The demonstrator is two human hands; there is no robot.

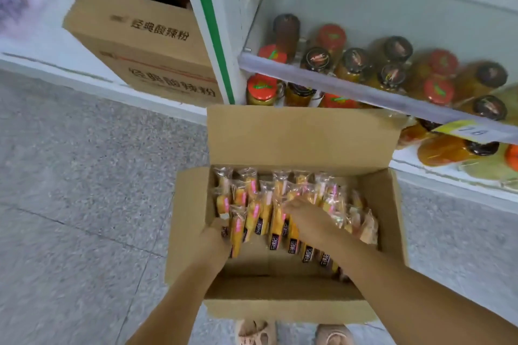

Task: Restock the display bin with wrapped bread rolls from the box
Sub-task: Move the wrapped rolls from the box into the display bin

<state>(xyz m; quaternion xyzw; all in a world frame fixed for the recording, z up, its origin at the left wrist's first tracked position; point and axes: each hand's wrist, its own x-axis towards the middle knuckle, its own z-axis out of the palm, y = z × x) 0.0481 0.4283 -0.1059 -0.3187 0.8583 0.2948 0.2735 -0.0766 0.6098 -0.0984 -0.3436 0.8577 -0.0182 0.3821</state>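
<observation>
An open cardboard box [302,137] stands on the floor in front of me, packed with several wrapped bread rolls [252,204] in clear film with pink and black labels. Both my hands reach down into it. My left hand [215,241] is at the left end of the rolls, fingers curled around one or more of them. My right hand [305,218] lies over the middle of the pile, fingers bent down among the wrappers; its grip is hidden. The display bin is out of view.
White shelves [350,87] with several jars, red and dark lids, rise behind the box on the right. A second printed carton [140,45] sits at the back left. Grey speckled floor [84,190] spreads to the left. My feet [294,335] show below the box.
</observation>
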